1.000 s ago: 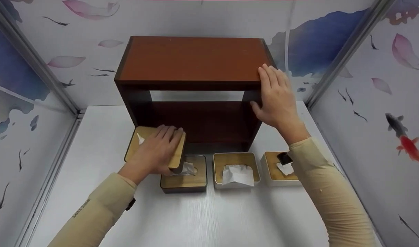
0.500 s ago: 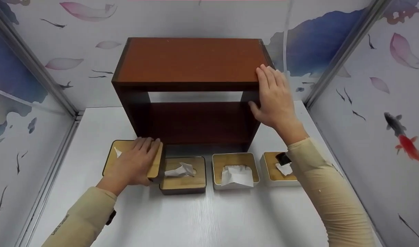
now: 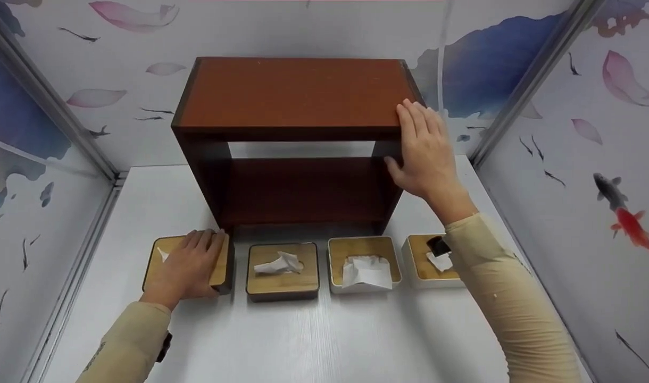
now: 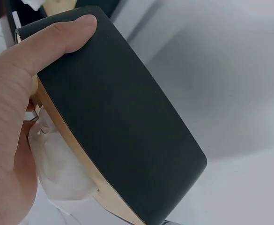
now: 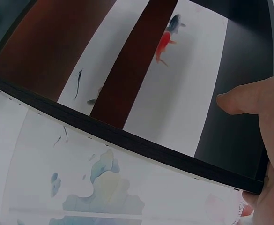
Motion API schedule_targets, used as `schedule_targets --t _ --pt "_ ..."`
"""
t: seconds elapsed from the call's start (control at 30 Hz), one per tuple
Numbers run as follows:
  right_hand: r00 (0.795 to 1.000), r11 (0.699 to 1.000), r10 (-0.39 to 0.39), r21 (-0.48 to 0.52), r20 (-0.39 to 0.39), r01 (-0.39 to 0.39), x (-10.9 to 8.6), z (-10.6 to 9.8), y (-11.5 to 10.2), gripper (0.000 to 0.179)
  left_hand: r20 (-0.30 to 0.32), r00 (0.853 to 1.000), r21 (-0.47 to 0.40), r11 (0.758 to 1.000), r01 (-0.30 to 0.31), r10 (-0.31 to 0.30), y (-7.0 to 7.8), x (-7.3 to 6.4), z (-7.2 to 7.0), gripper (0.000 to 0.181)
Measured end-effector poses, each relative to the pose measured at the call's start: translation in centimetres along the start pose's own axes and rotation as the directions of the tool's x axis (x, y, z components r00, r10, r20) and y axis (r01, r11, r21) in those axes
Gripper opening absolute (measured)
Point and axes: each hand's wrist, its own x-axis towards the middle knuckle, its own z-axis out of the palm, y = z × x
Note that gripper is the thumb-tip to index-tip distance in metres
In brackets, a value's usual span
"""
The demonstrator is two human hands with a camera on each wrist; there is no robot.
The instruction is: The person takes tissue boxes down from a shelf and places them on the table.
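Observation:
My left hand (image 3: pixel 185 268) grips a tissue box (image 3: pixel 227 268) with dark sides and a wooden lid, at the left of the row. In the left wrist view the thumb presses the box's dark side (image 4: pixel 122 117), and a white tissue (image 4: pixel 64 168) sticks out of the lid. The box is low over the white table, roughly level with its neighbours. My right hand (image 3: pixel 428 154) holds the upper right corner of a reddish-brown wooden shelf (image 3: pixel 298 96). Its thumb (image 5: pixel 237 101) lies on the inner face of the side panel in the right wrist view, its fingers on the outside.
Right of the held box stand a dark-sided tissue box (image 3: pixel 282 284), a white-sided one (image 3: pixel 364 247) with a large tissue, and another white-sided one (image 3: pixel 420 266) partly behind the right sleeve. Painted panels (image 3: pixel 558 159) enclose the white table (image 3: pixel 303 340) at the sides and back.
My left hand has carried its tissue box left and down from over the neighbouring dark box to the row's left end. The right hand has stayed on the shelf.

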Motion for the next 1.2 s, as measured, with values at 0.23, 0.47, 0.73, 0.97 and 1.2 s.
schedule_targets --t 0.23,0.47,0.73,0.97,1.2 --pt "1.000 1.000 0.002 0.000 -0.004 -0.002 0.0 0.1 -0.1 0.083 0.034 0.999 -0.016 1.000 0.004 -0.003 -0.1 -0.4 2.4 0.124" --pt "1.000 1.000 -0.001 -0.018 -0.008 0.001 0.0 0.0 -0.2 0.084 0.052 0.999 0.005 1.000 -0.003 0.003 -0.2 -0.3 3.9 0.120" --pt "1.000 1.000 0.005 -0.022 -0.005 -0.005 -0.1 0.0 -0.2 0.084 0.085 0.996 0.014 1.000 0.001 -0.002 -0.2 -0.1 5.2 0.123" --pt "1.000 1.000 0.005 -0.018 -0.009 -0.005 -0.1 0.1 -0.2 0.086 0.090 0.996 0.027 1.000 0.012 -0.014 -0.2 0.1 5.7 0.126" --pt "1.000 1.000 0.000 -0.022 0.003 0.000 -0.1 0.0 -0.1 0.084 0.094 0.995 0.010 1.000 0.012 -0.013 -0.2 0.2 5.7 0.125"
